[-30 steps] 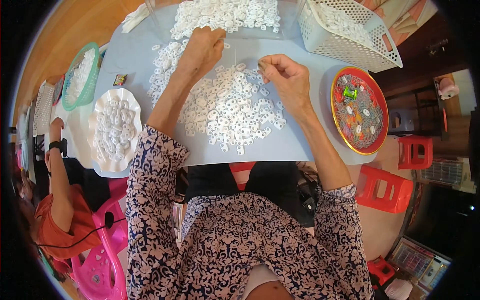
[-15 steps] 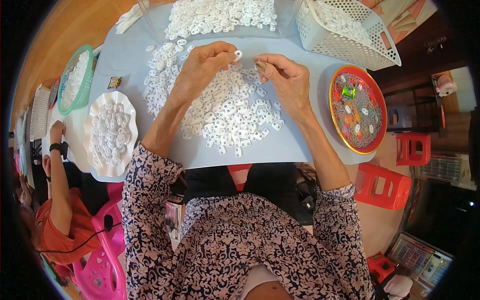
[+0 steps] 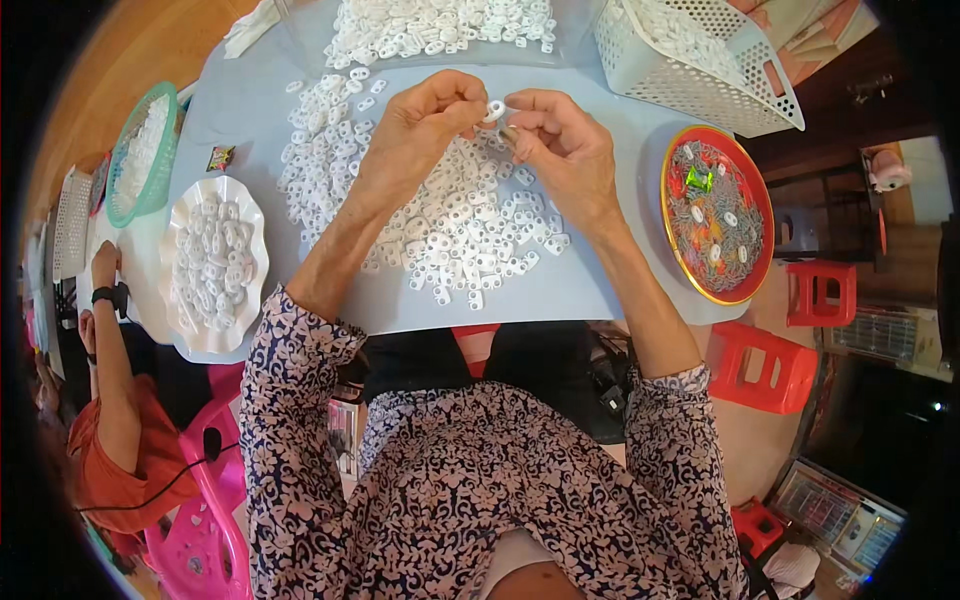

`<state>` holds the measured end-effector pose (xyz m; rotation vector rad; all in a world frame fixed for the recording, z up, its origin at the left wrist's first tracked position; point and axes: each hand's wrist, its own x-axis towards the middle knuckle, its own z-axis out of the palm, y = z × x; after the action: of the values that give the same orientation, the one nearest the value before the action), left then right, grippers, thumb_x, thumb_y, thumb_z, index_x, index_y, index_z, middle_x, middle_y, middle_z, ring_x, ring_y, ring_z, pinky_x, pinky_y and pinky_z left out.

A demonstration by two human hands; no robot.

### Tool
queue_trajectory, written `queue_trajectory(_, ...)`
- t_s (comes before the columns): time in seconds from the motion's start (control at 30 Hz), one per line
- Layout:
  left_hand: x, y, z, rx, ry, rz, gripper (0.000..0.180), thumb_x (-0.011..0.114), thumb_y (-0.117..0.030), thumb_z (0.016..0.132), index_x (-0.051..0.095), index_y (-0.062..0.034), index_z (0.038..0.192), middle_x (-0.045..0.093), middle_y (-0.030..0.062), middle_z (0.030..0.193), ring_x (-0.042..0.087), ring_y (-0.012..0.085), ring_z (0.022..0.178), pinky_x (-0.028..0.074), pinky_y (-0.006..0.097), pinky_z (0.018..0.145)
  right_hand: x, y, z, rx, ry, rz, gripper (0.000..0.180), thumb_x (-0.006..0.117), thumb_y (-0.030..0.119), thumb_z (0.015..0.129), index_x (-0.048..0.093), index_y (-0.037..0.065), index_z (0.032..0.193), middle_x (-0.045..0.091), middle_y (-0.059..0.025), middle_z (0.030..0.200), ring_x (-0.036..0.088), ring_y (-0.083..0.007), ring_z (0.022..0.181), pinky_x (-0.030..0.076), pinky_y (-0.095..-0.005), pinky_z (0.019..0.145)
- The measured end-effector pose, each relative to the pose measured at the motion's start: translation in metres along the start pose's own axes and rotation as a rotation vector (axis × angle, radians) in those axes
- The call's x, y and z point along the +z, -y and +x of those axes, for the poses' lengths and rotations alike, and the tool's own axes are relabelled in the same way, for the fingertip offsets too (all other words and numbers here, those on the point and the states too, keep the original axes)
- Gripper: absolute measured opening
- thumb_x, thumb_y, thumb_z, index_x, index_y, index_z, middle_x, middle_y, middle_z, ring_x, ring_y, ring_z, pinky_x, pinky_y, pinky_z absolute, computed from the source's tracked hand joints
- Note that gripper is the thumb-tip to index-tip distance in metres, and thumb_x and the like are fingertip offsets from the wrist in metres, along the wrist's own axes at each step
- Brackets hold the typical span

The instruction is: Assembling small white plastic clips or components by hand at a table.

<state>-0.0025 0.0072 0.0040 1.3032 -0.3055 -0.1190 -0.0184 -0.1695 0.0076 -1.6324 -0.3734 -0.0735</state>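
Note:
My left hand pinches a small white oval plastic piece with holes in it, holding it up above the table. Close beside it, my right hand has its fingers curled and its thumb brought toward the piece. Something small and grey-brown shows at the right thumb tip; I cannot make out what it is. Beneath both hands spreads a loose pile of similar white pieces. To the right, a red round tray with a gold rim holds many small grey metal parts, a green wrapper and a few white pieces.
A scalloped white plate of white pieces stands at the left, near a small wrapped sweet. Behind are a clear bin of pieces and a white perforated basket. A co-worker's arm shows far left; red stools stand right.
My left hand has brought the white piece rightward, close to the right fingers. My right index finger has lifted away from the thumb. The whole view has shifted slightly.

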Motion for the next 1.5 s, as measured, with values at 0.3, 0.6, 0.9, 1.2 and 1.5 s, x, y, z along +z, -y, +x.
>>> queue_trajectory(0.3, 0.0, 0.004, -0.002, 0.019, -0.022, 0.042, 0.01, 0.055, -0.008, 0.088, 0.062, -0.0025, 0.092, 0.06, -0.0016, 0.08, 0.056, 0.0062, 0.078, 0.043, 0.022, 0.072, 0.001, 0.001, -0.002, 0.013, 0.036, 0.001, 0.029, 0.061, 0.0, 0.083, 0.056, -0.001, 0.112, 0.064, -0.0022, 0.081, 0.056, -0.0052, 0.065, 0.045, -0.0191, 0.058)
queue_trajectory(0.6, 0.004, 0.002, -0.003, 0.038, -0.03, 0.126, 0.008, 0.056, -0.007, 0.088, 0.061, -0.0024, 0.092, 0.056, -0.0042, 0.076, 0.05, 0.0036, 0.071, 0.04, 0.02, 0.065, 0.001, 0.005, -0.002, 0.01, 0.031, -0.03, 0.031, 0.059, -0.002, 0.082, 0.056, 0.0, 0.112, 0.064, -0.0032, 0.081, 0.057, -0.0062, 0.066, 0.047, -0.0204, 0.059)
queue_trajectory(0.9, 0.009, -0.005, -0.005, 0.108, 0.008, 0.259, 0.005, 0.057, -0.006, 0.087, 0.059, -0.0015, 0.09, 0.051, -0.0051, 0.073, 0.045, 0.0026, 0.066, 0.036, 0.018, 0.057, 0.001, 0.005, -0.002, -0.009, 0.009, -0.053, 0.027, 0.058, -0.003, 0.081, 0.06, 0.0, 0.108, 0.064, -0.0025, 0.078, 0.058, -0.0065, 0.066, 0.048, -0.0208, 0.06)
queue_trajectory(1.2, 0.008, -0.007, -0.008, 0.1, 0.063, 0.409, 0.021, 0.047, -0.018, 0.093, 0.056, -0.0009, 0.085, 0.052, -0.0003, 0.066, 0.045, 0.0073, 0.063, 0.037, 0.024, 0.057, 0.002, 0.004, -0.004, -0.03, -0.029, 0.019, 0.025, 0.058, -0.002, 0.083, 0.06, 0.0, 0.108, 0.062, -0.0019, 0.083, 0.058, -0.0074, 0.07, 0.049, -0.0212, 0.064)
queue_trajectory(1.5, 0.015, -0.006, -0.009, 0.035, 0.069, 0.426, 0.027, 0.041, -0.019, 0.093, 0.05, -0.0015, 0.075, 0.045, 0.0013, 0.06, 0.042, 0.01, 0.059, 0.037, 0.026, 0.056, 0.003, 0.005, -0.004, -0.065, -0.045, 0.021, 0.025, 0.058, -0.004, 0.083, 0.058, -0.002, 0.108, 0.061, -0.0031, 0.082, 0.059, -0.0083, 0.069, 0.049, -0.0214, 0.062)
